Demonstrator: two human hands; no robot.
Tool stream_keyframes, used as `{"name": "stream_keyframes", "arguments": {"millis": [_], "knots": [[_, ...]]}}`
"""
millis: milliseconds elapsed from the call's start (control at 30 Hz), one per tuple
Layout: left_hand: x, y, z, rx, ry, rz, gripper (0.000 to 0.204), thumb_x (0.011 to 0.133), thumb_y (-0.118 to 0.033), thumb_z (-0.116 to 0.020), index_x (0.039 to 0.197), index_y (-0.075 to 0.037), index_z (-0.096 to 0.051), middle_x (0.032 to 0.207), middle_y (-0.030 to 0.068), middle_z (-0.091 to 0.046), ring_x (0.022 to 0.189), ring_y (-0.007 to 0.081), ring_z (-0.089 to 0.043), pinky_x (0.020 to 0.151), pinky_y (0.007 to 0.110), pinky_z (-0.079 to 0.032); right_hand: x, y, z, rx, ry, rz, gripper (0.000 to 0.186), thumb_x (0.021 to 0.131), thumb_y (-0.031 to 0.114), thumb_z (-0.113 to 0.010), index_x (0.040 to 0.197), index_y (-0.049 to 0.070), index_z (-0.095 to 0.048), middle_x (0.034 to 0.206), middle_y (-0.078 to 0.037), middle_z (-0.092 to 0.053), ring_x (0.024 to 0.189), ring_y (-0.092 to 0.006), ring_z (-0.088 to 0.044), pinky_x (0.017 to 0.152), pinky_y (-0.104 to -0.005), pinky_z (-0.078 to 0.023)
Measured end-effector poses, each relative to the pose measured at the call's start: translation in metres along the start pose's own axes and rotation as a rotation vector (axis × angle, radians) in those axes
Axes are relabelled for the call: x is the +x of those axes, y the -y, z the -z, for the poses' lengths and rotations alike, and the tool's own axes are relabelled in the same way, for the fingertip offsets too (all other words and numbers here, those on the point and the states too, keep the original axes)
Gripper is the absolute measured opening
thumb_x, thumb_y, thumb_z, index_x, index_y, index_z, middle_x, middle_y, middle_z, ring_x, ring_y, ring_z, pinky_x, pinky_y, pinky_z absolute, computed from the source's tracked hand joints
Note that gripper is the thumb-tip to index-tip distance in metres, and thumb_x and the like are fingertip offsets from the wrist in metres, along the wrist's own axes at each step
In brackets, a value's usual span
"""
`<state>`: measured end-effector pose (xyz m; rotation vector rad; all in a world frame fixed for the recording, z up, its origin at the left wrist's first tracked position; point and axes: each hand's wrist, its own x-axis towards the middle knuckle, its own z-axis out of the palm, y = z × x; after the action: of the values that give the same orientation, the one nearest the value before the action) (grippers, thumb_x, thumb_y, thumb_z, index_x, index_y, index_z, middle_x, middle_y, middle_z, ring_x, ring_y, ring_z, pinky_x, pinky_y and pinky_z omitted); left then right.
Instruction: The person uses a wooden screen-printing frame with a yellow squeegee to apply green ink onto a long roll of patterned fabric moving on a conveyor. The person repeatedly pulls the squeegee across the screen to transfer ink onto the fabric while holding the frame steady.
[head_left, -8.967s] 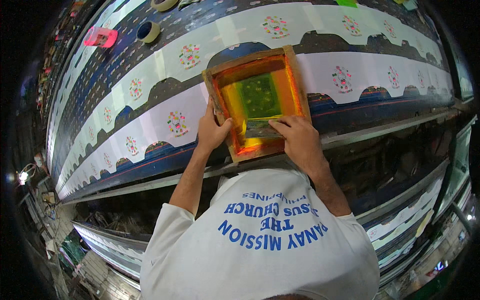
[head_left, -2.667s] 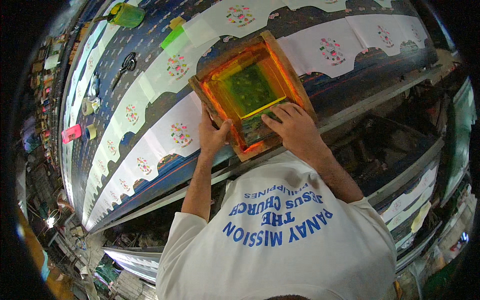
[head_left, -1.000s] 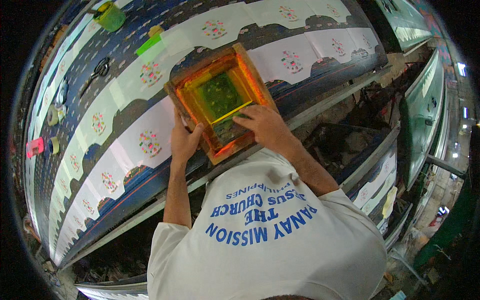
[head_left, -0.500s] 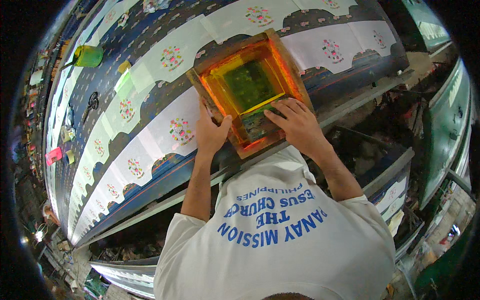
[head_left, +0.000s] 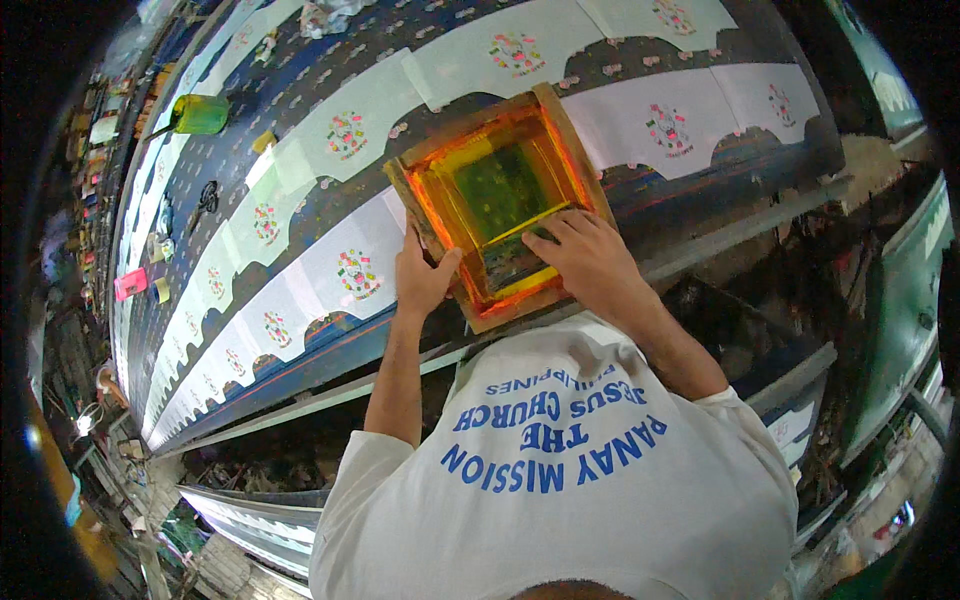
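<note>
A wooden-framed printing screen with orange-stained inner walls and a dark green mesh lies over white cut fabric pieces on a long table. My left hand is wrapped round the screen's left side, thumb on the near inner side, the other fingers partly hidden. Inside the screen, near its front end, my right hand grips a dark squeegee, fingers bent over its top. A bright yellow line runs along the squeegee's far edge. Most of its right part is hidden beneath my hand.
Rows of fabric pieces with small colourful prints cover the table left and right. Farther left are a green container, a pink object and a dark coiled item. The table's front rail runs close before me.
The screen and table sit slightly lower in the view. My left hand keeps its hold on the frame, and my right hand stays on the squeegee, a little farther left.
</note>
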<state>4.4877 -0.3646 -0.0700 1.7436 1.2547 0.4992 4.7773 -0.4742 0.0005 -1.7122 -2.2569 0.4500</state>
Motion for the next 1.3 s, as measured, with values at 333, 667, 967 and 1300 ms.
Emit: {"name": "stream_keyframes", "arguments": {"millis": [333, 667, 967, 1300], "knots": [[-0.002, -0.013, 0.004, 0.066, 0.037, 0.061, 0.102, 0.096, -0.019, -0.076, 0.173, 0.003, -0.014, 0.111, 0.0235, -0.082, 0.085, 0.0381, -0.081, 0.077, 0.046, -0.065, 0.021, -0.003, 0.007, 0.071, -0.050, -0.025, 0.049, 0.088, -0.003, -0.067, 0.134, 0.009, -0.076, 0.134, -0.013, -0.072, 0.129, -0.0347, -0.067, 0.114, -0.0485, -0.053], [-0.008, -0.020, 0.008, 0.097, 0.049, 0.123, 0.109, 0.095, -0.022, -0.078, 0.177, -0.004, -0.007, 0.082, 0.0191, -0.076, 0.068, 0.0316, -0.076, 0.066, 0.043, -0.061, 0.080, -0.017, -0.001, 0.004, -0.185, 0.043, 0.057, 0.082, -0.008, -0.064, 0.134, 0.010, -0.077, 0.131, -0.014, -0.074, 0.125, -0.0367, -0.067, 0.113, -0.0493, -0.054], [-0.006, -0.013, 0.011, -0.108, 0.122, 0.119, 0.107, 0.100, -0.029, -0.077, 0.178, -0.004, -0.009, 0.075, 0.0146, -0.072, 0.053, 0.0224, -0.067, 0.053, 0.037, -0.055, 0.141, -0.036, -0.012, -0.013, -0.103, 0.100, 0.046, 0.092, 0.000, -0.061, 0.134, 0.011, -0.078, 0.127, -0.017, -0.076, 0.121, -0.0391, -0.070, 0.108, -0.0503, -0.055], [-0.006, -0.002, 0.015, -0.096, 0.078, 0.267, 0.085, 0.111, -0.049, -0.064, 0.176, -0.006, -0.029, 0.110, 0.0140, -0.077, 0.097, 0.0229, -0.074, 0.089, 0.035, -0.057, 0.027, -0.002, -0.016, 0.029, 0.089, 0.125, 0.048, 0.093, 0.001, -0.064, 0.138, 0.012, -0.076, 0.137, -0.015, -0.072, 0.130, -0.0379, -0.067, 0.114, -0.0507, -0.052]]}}
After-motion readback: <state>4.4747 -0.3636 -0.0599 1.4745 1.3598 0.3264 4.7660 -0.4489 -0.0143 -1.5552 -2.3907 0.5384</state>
